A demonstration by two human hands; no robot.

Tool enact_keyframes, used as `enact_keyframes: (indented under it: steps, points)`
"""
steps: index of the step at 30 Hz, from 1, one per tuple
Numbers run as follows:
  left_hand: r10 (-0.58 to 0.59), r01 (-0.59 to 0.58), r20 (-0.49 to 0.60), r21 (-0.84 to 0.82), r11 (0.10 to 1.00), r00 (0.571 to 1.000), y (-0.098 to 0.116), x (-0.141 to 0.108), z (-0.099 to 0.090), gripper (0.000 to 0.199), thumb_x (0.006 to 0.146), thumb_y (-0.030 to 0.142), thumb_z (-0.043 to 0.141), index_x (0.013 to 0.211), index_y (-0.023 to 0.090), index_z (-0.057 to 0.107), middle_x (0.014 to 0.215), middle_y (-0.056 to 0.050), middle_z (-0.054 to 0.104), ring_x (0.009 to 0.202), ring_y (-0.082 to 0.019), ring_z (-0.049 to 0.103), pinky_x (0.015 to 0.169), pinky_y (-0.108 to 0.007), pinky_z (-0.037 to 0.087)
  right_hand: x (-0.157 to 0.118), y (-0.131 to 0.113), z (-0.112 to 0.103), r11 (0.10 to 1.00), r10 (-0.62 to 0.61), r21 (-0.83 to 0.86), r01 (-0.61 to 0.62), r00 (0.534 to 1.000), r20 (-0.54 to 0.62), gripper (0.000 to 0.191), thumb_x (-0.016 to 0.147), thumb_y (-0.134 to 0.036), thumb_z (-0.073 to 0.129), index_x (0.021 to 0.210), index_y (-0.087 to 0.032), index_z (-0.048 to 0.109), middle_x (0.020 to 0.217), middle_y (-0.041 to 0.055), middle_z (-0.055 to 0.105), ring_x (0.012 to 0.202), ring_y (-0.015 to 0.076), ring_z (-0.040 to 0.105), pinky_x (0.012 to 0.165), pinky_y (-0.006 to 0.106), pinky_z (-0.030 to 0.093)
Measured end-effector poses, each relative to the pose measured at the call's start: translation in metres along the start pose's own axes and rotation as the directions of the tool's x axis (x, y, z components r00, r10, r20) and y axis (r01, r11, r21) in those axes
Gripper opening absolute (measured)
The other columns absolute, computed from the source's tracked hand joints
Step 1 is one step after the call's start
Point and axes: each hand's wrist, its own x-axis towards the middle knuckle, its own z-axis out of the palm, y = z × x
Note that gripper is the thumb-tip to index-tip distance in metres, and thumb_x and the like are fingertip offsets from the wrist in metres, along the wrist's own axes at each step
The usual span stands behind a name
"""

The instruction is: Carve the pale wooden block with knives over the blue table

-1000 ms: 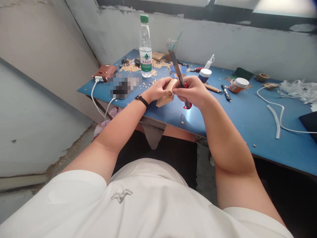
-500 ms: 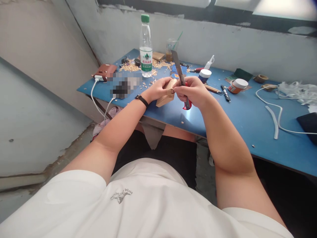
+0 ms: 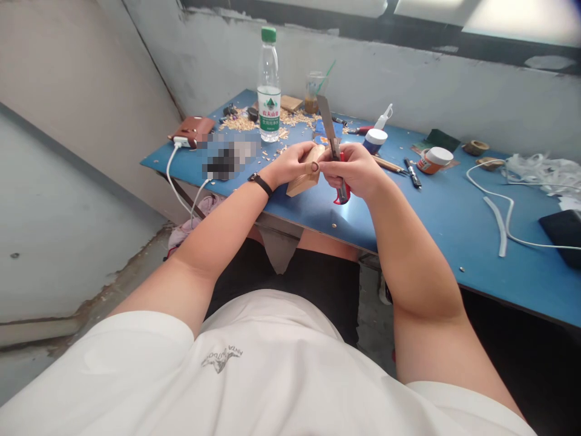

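Observation:
My left hand (image 3: 290, 165) grips a pale wooden block (image 3: 303, 181) above the near edge of the blue table (image 3: 431, 212). My right hand (image 3: 356, 169) is closed on a red-handled knife (image 3: 338, 192); its long grey blade (image 3: 327, 121) points up and away from me. The blade's base meets the block's upper end, where both thumbs come together. A black band sits on my left wrist.
A water bottle (image 3: 269, 85), wood shavings (image 3: 240, 123) and a plastic cup (image 3: 314, 91) stand at the back. A white-capped jar (image 3: 374, 139), an orange jar (image 3: 434, 160), pens, white cable (image 3: 499, 200) and a dark object (image 3: 563, 230) lie to the right. A brown case (image 3: 193, 128) is at left.
The knife blade has shifted slightly right and more upright against the block. Both hands keep their hold in nearly the same place.

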Motion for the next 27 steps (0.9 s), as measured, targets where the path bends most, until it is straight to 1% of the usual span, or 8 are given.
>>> enact_keyframes:
  steps: [3,5,10,15,18,20,24,27]
  points:
    - [-0.031,0.033,0.040,-0.044,0.999,0.999,0.000,0.000,0.000,0.120,0.064,0.134,0.076,0.108,0.022,0.075,0.099,-0.008,0.078,0.104,-0.031,0.078,0.094,-0.041,0.065,-0.002,-0.003,-0.001,1.000,0.011,0.001,-0.011,1.000,0.006,0.067,0.077,-0.057,0.126,0.093,-0.025,0.069,0.064,-0.0089,0.050,0.061,0.0099,0.048,0.053,0.027,0.035]
    - [-0.039,0.042,0.047,-0.062,0.997,0.998,0.001,0.000,0.000,0.121,0.061,0.134,0.077,0.107,0.022,0.075,0.100,-0.008,0.078,0.104,-0.031,0.079,0.094,-0.041,0.065,-0.003,-0.004,-0.001,1.000,0.022,0.008,-0.022,1.000,0.018,0.069,0.075,-0.059,0.127,0.090,-0.025,0.069,0.063,-0.0092,0.049,0.060,0.0096,0.047,0.053,0.028,0.034]
    - [-0.049,0.053,0.050,-0.091,0.994,0.998,0.005,0.000,0.001,0.120,0.059,0.133,0.080,0.106,0.023,0.073,0.097,-0.007,0.077,0.102,-0.030,0.078,0.093,-0.041,0.065,-0.002,-0.005,0.001,0.996,0.053,0.064,-0.055,0.998,0.027,0.072,0.071,-0.055,0.129,0.093,-0.026,0.067,0.065,-0.0103,0.049,0.057,0.0094,0.046,0.050,0.027,0.032]
    - [-0.060,0.066,0.048,-0.122,0.990,0.997,0.011,-0.001,0.003,0.120,0.058,0.133,0.080,0.104,0.023,0.073,0.096,-0.007,0.077,0.101,-0.030,0.078,0.090,-0.040,0.065,-0.001,-0.002,0.001,0.997,0.038,0.062,-0.040,0.998,0.042,0.070,0.073,-0.057,0.127,0.094,-0.026,0.067,0.064,-0.0099,0.049,0.059,0.0103,0.047,0.051,0.026,0.034]
    - [-0.047,0.051,0.032,-0.122,0.991,0.998,0.012,-0.001,0.003,0.120,0.056,0.135,0.077,0.101,0.023,0.071,0.094,-0.006,0.076,0.099,-0.030,0.077,0.089,-0.040,0.064,-0.001,0.000,0.001,0.999,0.022,0.032,-0.024,0.999,0.039,0.070,0.076,-0.061,0.125,0.094,-0.027,0.067,0.065,-0.0098,0.047,0.059,0.0112,0.047,0.051,0.028,0.036]
    - [-0.039,0.043,0.033,-0.122,0.992,0.999,0.011,0.000,0.003,0.119,0.055,0.134,0.079,0.099,0.024,0.071,0.093,-0.007,0.076,0.098,-0.030,0.078,0.088,-0.041,0.065,-0.001,0.000,0.001,1.000,0.017,0.004,-0.017,0.999,0.030,0.070,0.077,-0.062,0.125,0.095,-0.028,0.066,0.066,-0.0098,0.046,0.060,0.0119,0.046,0.051,0.029,0.037]
    - [-0.033,0.037,0.037,-0.125,0.991,0.999,0.008,0.000,0.002,0.112,0.061,0.129,0.086,0.099,0.024,0.074,0.094,-0.009,0.079,0.100,-0.032,0.079,0.089,-0.042,0.066,-0.001,0.000,0.004,0.999,-0.003,-0.044,0.004,1.000,0.016,0.072,0.078,-0.064,0.125,0.096,-0.029,0.065,0.068,-0.0095,0.045,0.060,0.0127,0.045,0.051,0.030,0.037]
    - [-0.009,0.012,0.028,-0.097,0.995,1.000,0.011,0.000,0.002,0.107,0.068,0.125,0.087,0.102,0.024,0.077,0.097,-0.009,0.083,0.104,-0.034,0.082,0.093,-0.045,0.067,-0.003,-0.003,0.009,0.997,-0.008,-0.075,0.009,1.000,0.012,0.069,0.082,-0.060,0.123,0.098,-0.030,0.063,0.070,-0.0086,0.047,0.061,0.0125,0.044,0.052,0.030,0.037]
